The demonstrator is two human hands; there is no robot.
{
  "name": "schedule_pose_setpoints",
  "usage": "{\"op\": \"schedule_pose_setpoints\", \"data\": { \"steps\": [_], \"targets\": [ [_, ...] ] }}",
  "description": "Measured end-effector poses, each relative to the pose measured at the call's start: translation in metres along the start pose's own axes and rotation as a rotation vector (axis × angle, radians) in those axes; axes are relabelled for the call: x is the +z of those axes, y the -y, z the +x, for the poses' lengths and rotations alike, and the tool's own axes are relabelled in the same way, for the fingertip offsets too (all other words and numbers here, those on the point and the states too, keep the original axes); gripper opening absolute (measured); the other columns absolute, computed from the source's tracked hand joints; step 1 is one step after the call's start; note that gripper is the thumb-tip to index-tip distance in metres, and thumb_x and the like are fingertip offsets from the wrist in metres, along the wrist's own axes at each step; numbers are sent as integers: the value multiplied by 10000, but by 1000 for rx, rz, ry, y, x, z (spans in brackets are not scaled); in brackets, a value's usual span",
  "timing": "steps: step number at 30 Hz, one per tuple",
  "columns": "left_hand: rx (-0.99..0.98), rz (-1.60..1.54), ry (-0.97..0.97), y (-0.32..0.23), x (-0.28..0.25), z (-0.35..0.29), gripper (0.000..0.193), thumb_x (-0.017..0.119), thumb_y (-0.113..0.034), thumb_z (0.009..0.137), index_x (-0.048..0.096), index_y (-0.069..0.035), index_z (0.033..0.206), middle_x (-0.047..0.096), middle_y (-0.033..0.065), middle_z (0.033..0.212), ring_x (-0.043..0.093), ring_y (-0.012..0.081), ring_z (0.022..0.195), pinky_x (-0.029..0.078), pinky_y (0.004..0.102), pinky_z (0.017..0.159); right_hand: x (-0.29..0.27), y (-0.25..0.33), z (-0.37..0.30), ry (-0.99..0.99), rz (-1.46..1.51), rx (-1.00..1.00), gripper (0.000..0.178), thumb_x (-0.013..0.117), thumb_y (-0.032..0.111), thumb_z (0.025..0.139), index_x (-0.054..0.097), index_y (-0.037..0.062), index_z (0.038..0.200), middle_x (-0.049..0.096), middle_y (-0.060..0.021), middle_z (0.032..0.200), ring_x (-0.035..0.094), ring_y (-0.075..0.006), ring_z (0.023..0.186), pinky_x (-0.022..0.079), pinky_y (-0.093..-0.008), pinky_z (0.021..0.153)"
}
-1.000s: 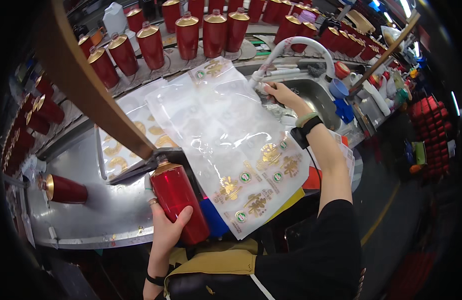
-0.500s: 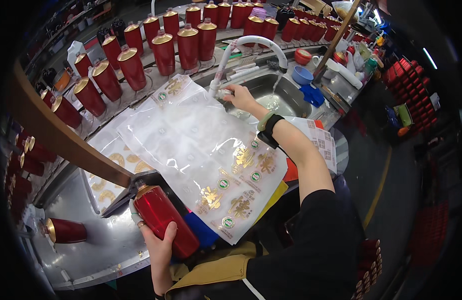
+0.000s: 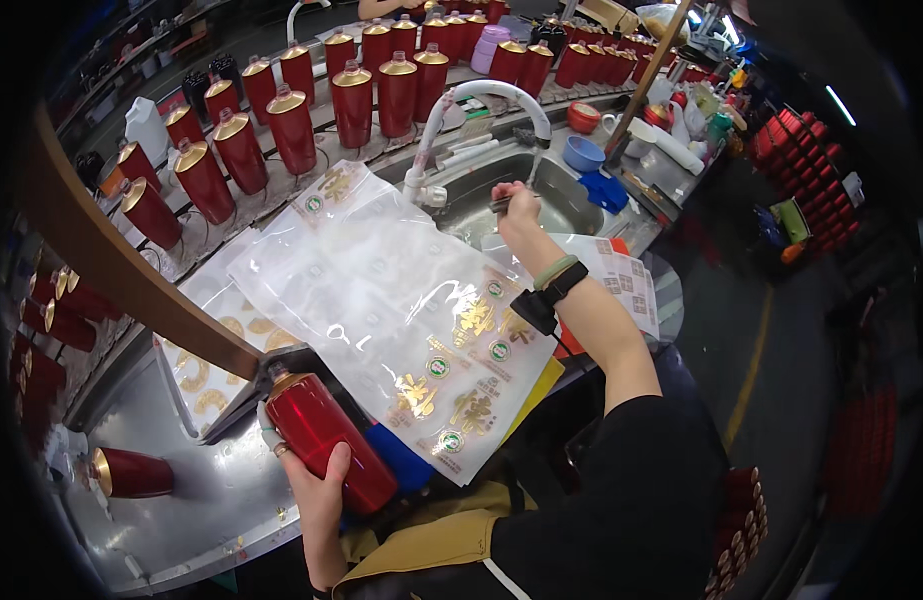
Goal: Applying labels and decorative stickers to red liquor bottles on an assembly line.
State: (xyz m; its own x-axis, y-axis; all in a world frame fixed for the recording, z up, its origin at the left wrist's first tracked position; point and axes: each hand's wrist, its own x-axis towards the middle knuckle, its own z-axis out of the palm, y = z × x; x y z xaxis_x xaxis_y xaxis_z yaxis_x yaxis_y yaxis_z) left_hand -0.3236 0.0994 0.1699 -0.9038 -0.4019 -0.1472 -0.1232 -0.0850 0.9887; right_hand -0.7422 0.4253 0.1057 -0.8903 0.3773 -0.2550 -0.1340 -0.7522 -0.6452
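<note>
My left hand (image 3: 319,492) is wrapped round a glossy red bottle (image 3: 326,435) with a gold shoulder. The bottle leans, its neck close to a brown wooden bar (image 3: 166,285). Over the steel sink (image 3: 459,222), my right hand (image 3: 521,208) is closed beside the tap's outlet. A small dark piece shows at its fingers, too small to name. The white curved tap (image 3: 486,88) arches above the sink. Between my hands lie clear sheets (image 3: 331,265) printed with gold characters and green round marks.
Red bottles (image 3: 291,135) stand in rows along the back ledge. Another red bottle (image 3: 133,472) lies on the steel table (image 3: 206,500) at left. A blue bowl (image 3: 583,153) and blue cloth (image 3: 603,191) sit right of the sink. Stacked red bottles (image 3: 806,190) stand far right.
My right hand has left the tap's handle and moved right, over the basin. My left hand keeps its hold on the bottle. The view has shifted slightly, and another person's arm shows at the back.
</note>
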Motion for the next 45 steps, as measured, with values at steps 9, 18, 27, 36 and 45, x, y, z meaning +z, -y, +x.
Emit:
{"op": "schedule_pose_setpoints", "data": {
  "steps": [9, 18, 27, 36, 45],
  "targets": [
    [14, -7, 13, 4, 1, 4, 819, 772, -121, 879, 269, -17, 1517, 573, 151, 1296, 614, 224, 1143, 520, 365, 983, 10, 32, 0, 255, 77, -100, 305, 455, -105, 889, 550, -30, 1169, 614, -119, 892, 641, -231, 733, 612, -371, 697],
    [68, -8, 65, -2, -2, 4, 832, 792, -135, 868, 261, 11, 1493, 556, 152, 1316, 606, 234, 1188, 523, 371, 996, 92, -87, -93, 1087, -1425, -346, 473, 485, -25, 903, 540, -13, 1373, 659, -150, 1250, 648, -254, 1160, 536, -401, 937],
    [28, 17, 120, 4, 0, 9, 1041, 772, -144, 855, 62, -65, 1612, 490, 156, 1419, 561, 250, 1259, 485, 399, 1062, 108, -206, -76, 902, -2137, -985, 646, 573, 166, 919, 369, -50, 1493, 395, -269, 1541, 369, -413, 1461, 285, -680, 1141],
    [84, -11, 94, 2, -1, 9, 1032, 782, -143, 858, 70, -62, 1601, 507, 157, 1388, 579, 244, 1224, 504, 390, 1032, 95, -184, -123, 1212, -2190, -924, 508, 575, 156, 913, 511, -21, 1386, 611, -192, 1347, 584, -334, 1275, 404, -604, 1029],
    [16, -48, 80, -6, 3, 8, 1005, 776, -134, 860, 94, -70, 1594, 521, 157, 1373, 581, 242, 1217, 505, 387, 1026, 62, -115, -164, 1115, -2387, -893, 295, 663, 143, 862, 708, 38, 1134, 723, -143, 1102, 689, -288, 1066, 502, -421, 907]
  ]
}}
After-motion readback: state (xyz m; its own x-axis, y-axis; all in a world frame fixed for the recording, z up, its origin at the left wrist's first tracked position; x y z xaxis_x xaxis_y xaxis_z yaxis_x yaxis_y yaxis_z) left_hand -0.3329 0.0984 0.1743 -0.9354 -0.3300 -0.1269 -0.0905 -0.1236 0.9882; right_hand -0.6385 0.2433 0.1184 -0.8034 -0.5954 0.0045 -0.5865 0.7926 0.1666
